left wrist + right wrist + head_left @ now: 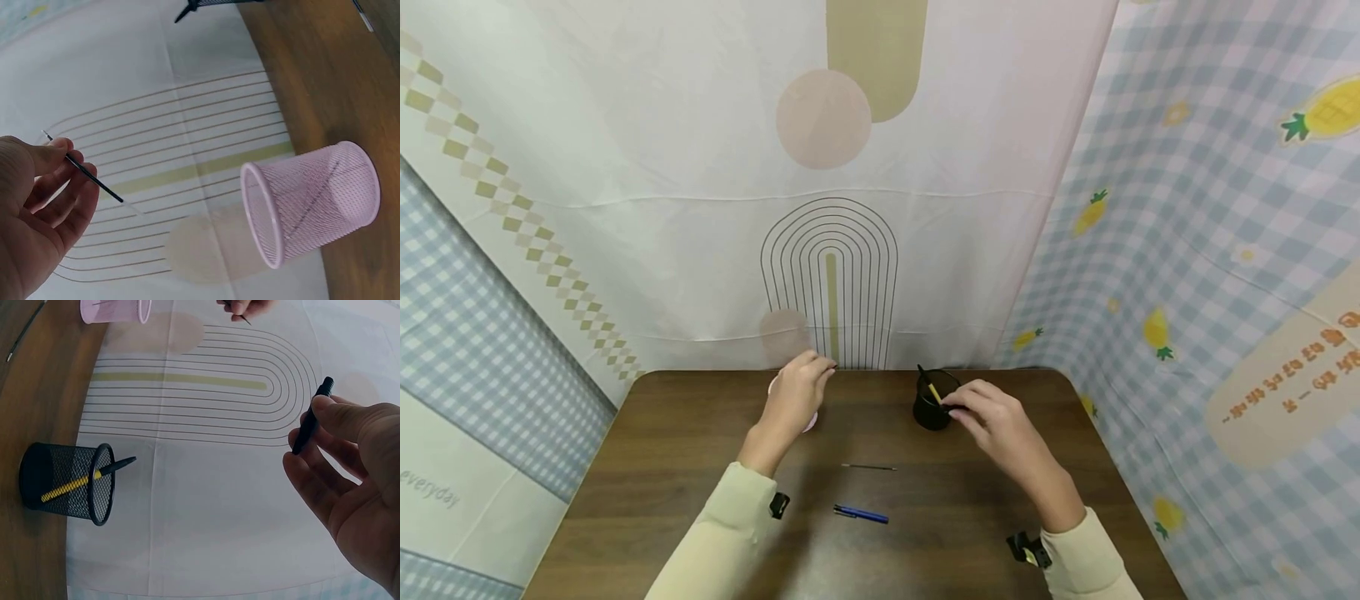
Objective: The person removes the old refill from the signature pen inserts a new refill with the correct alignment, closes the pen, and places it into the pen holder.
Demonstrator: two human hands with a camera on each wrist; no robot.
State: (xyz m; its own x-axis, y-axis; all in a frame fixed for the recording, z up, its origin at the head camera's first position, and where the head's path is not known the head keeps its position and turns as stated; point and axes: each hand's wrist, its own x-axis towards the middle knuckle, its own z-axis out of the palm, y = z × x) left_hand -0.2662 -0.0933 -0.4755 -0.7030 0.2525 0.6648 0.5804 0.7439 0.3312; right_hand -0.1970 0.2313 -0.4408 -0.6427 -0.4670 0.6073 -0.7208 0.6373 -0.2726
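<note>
In the head view my left hand (793,396) is raised at the back of the table, over the pink mesh cup (312,206). Its thumb and fingers pinch a thin dark pen refill (100,183) with a pale end. Another thin dark stick shows through that cup's mesh. My right hand (1000,421) is up beside the black mesh cup (932,417), holding a short black pen (306,428) between thumb and fingertips. A yellow pen with a black end (117,465) leans in the black cup, its tip above the rim.
On the brown wooden table (685,467) lie a thin refill (870,467) and, nearer to me, a blue pen (861,514). A patterned cloth (700,250) hangs along the back edge, and a checked cloth (1052,333) hangs on the right.
</note>
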